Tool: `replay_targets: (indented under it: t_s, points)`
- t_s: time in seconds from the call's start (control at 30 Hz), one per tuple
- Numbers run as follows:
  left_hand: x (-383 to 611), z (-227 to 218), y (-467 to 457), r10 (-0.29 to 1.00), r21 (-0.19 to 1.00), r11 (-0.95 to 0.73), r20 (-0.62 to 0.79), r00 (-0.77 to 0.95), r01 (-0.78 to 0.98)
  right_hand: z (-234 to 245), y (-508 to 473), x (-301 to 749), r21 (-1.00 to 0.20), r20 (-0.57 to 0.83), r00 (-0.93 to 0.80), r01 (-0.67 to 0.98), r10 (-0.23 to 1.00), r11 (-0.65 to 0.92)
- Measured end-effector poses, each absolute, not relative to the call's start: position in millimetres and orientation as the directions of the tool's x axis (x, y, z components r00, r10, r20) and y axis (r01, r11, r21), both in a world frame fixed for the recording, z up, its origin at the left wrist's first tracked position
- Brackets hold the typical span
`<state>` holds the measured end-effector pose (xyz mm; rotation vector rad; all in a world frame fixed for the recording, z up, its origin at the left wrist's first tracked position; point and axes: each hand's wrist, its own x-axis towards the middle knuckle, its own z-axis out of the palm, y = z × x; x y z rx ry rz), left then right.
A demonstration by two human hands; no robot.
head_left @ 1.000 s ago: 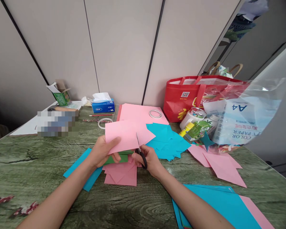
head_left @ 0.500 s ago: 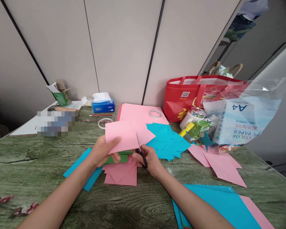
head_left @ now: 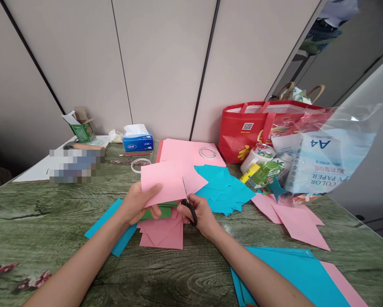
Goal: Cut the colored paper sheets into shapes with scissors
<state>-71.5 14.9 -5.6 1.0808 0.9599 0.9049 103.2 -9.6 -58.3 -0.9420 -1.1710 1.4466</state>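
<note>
Between thumb and fingers, my left hand [head_left: 143,200] grips a sheet of pink paper [head_left: 164,181] above the table. My right hand [head_left: 199,213] holds black-handled scissors [head_left: 191,212], with one blade showing over the sheet near its pointed right end; the other blade is hidden beneath. Under my hands lie pink paper pieces [head_left: 162,236] and green paper [head_left: 158,213]. Two blue strips [head_left: 124,238] rest by my left forearm. Just beyond my right hand is a heap of cut blue paper [head_left: 223,189].
Behind my hands are a large pink sheet [head_left: 185,149], tape rolls [head_left: 208,152], a pencil [head_left: 135,154] and a tissue box [head_left: 137,141]. A red bag [head_left: 238,136], glue stick [head_left: 250,173] and plastic paper pack [head_left: 326,162] stand at right. Blue sheets [head_left: 284,273] lie under my right forearm.
</note>
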Motion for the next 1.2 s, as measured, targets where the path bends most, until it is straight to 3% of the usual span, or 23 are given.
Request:
replay_targets:
  t_s: [0.3,0.5,0.73,1.1,1.2]
  points:
    - [-70.5,-5.6,15.4,0.931,0.967,0.221,-0.171,0.323,-0.124,-55.8,-10.4,103.3,-0.975,0.018,-0.187,-0.219,0.982,-0.024]
    - [-70.9,-8.0,16.6,0.927,0.972,0.22,-0.181,0.328,-0.084,-49.4,-10.9,103.2,-0.952,-0.084,-0.168,-0.278,0.982,-0.128]
    - [-72.1,-11.2,15.9,0.913,0.972,0.23,-0.202,0.355,-0.038,-47.9,-9.8,103.9,-0.939,0.0,-0.13,-0.341,0.991,-0.045]
    - [-72.0,-8.3,16.2,0.914,0.962,0.269,-0.239,0.329,-0.047,-55.7,-8.0,104.2,-0.943,-0.026,-0.135,-0.326,0.991,-0.069]
    - [-70.8,-8.5,16.9,0.929,0.977,0.201,-0.169,0.329,-0.067,-54.8,-7.9,104.7,-0.947,-0.025,-0.127,-0.314,0.992,-0.064]
